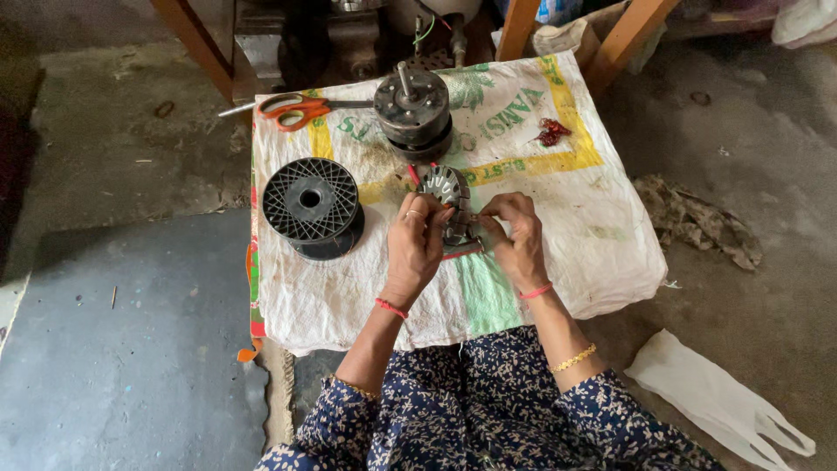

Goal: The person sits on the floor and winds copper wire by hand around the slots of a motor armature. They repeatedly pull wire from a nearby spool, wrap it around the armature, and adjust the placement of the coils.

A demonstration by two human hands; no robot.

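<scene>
Both hands meet over the middle of the cloth-covered table point(602, 235); the left hand point(411, 247) is curled around a round metal part point(446, 187) with shiny slots, which sticks up at 1 o'clock from that hand; the right hand point(516, 237) pinches the lower side of the same part, which sits at 10 o'clock from it; a black plastic spool point(311, 208) with a net-like top lies at 9 o'clock; a dark, greasy motor point(412, 112) with a thin rod stands at 12 o'clock; orange-handled scissors point(292, 109) lie at 11 o'clock; the cloth is a rough, stained white sack
</scene>
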